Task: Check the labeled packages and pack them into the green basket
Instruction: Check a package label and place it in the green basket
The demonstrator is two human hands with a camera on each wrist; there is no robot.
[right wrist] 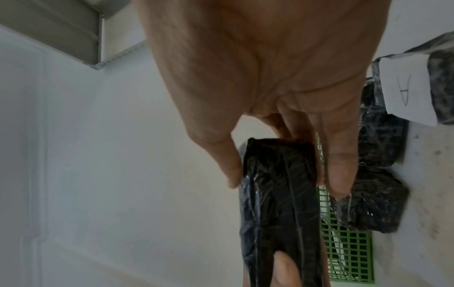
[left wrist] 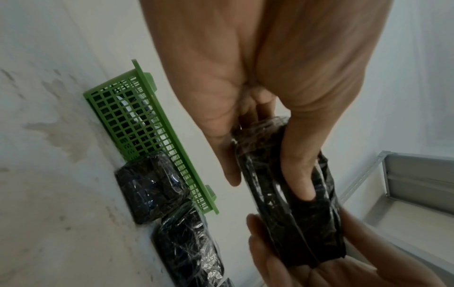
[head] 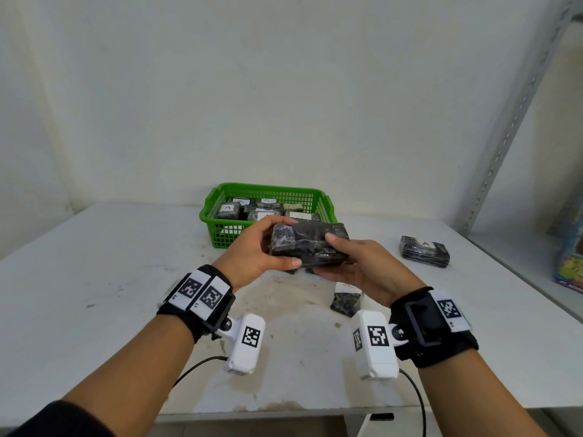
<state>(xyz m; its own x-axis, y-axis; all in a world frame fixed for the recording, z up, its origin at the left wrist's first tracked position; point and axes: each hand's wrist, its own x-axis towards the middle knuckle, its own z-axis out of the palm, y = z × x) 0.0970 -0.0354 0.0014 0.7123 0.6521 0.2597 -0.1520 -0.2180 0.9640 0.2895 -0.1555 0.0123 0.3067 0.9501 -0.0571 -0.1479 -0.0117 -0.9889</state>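
Both hands hold one black plastic-wrapped package (head: pixel 310 244) in the air just in front of the green basket (head: pixel 220 200). My left hand (head: pixel 255 250) grips its left end, thumb below and fingers over the top. My right hand (head: pixel 353 263) holds its right end, thumb on the near face. No label shows on the held package (left wrist: pixel 290 194) (right wrist: pixel 277 203). The basket (left wrist: pixel 137 124) holds several black packages with white "A" labels. Another labeled package (head: pixel 424 251) lies on the table at the right, and one more (head: pixel 347 299) lies below my right hand.
The white table (head: pixel 126 279) is stained in the middle. Two more black packages (left wrist: pixel 150 186) lie against the basket's near wall. A metal shelf upright (head: pixel 517 121) stands at the right, with a colourful box (head: pixel 571 260) on its shelf. The wall is close behind the basket.
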